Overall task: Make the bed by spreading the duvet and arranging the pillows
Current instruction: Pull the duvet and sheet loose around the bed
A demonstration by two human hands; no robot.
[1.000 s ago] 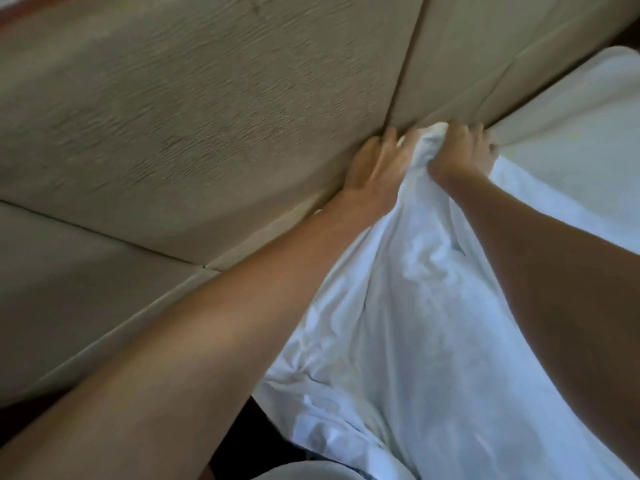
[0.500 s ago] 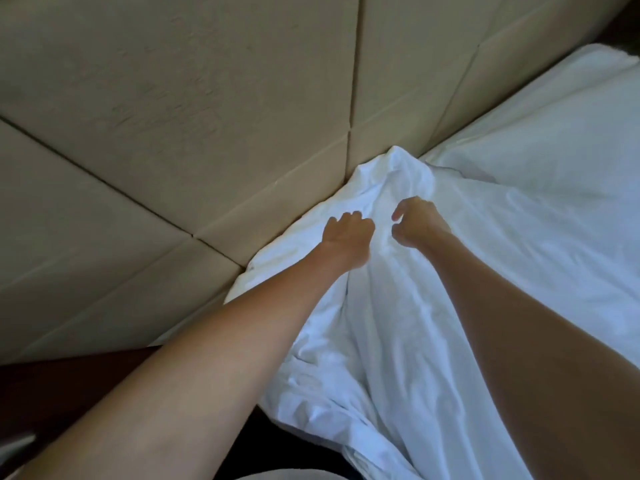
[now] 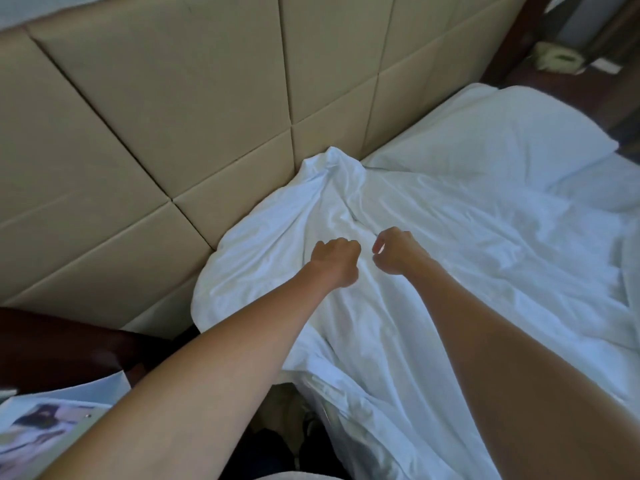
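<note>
duvet (image 3: 433,271) corner peaked toward headboard (image 3: 173,116)

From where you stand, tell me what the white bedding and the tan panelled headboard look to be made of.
White crumpled duvet: soft matte woven fabric, probably cotton or a blend; it creases finely and bunches against the headboard. Tan panelled headboard: padded panels in smooth, faintly sheened covering, perhaps faux leather; seams sink between cushioned squares.

**Around the bed**

Padded beige headboard panels (image 3: 166,109) along the upper left, split by dark seams. Dark wooden surface (image 3: 52,344) at lower left, bearing printed papers (image 3: 45,427). Pale, blurred object (image 3: 554,57) on dark wood, top right.
</note>
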